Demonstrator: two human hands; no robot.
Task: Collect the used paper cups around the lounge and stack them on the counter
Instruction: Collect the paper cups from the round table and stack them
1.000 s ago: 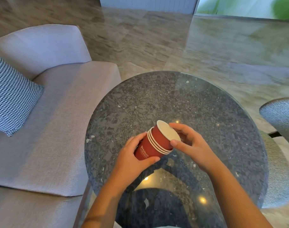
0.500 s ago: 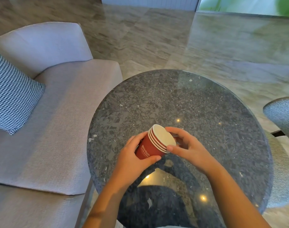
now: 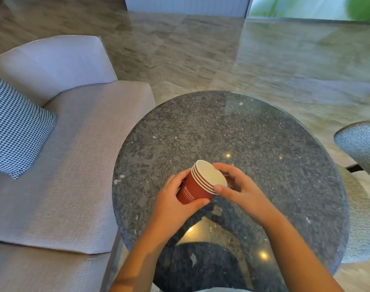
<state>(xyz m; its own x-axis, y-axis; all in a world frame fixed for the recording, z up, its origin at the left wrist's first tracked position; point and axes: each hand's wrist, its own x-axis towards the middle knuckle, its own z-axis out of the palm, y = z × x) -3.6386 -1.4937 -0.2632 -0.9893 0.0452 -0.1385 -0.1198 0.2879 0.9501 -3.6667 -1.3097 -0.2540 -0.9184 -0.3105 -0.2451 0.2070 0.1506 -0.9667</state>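
A nested stack of red paper cups (image 3: 197,187) with white rims and white lettering is held tilted above the round dark stone table (image 3: 232,131), its open mouth turned up and to the right. My left hand (image 3: 175,202) grips the red body of the stack from the left and below. My right hand (image 3: 238,186) holds the rims, thumb on the near edge and fingers curled round the far edge. The bottom of the stack is hidden behind my left hand.
A light grey sofa (image 3: 74,148) with a houndstooth cushion (image 3: 15,127) stands to the left of the table. A grey woven armchair (image 3: 363,157) is at the right edge. Polished marble floor (image 3: 222,55) stretches beyond the table.
The innermost cup has slid deeper into the stack, so the white rims now sit close together. Both hands stayed on the stack; the view shifted slightly.
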